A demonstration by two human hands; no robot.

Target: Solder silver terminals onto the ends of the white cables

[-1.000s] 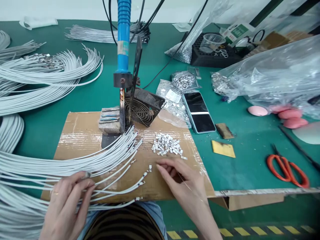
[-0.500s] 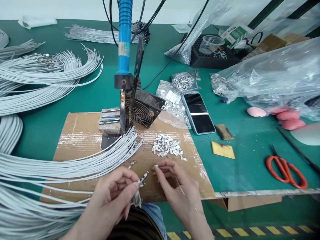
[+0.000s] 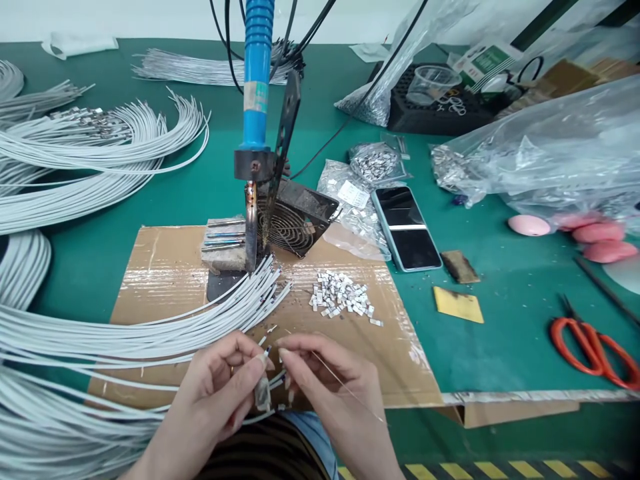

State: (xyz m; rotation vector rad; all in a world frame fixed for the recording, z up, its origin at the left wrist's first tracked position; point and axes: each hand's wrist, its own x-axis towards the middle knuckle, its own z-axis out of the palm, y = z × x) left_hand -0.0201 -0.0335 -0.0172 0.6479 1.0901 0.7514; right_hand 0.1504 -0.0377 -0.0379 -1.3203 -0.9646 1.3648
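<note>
Although the fingers cover most of it, I can make out a cable end pinched between thumb and forefinger of the left hand, above the cardboard sheet by the near edge of the worktop. Only its short tip shows, its axis slanting away towards the far edge; the rest is lost behind the knuckles. Below that thumb sits a greyish translucent scrap, hard to identify. Thumb and forefinger of the right hand nearly meet just beside it; whether they grip anything, I can't tell. A thin wire crosses that hand. The white cables stretch in from the left, their far ends out of sight.
</note>
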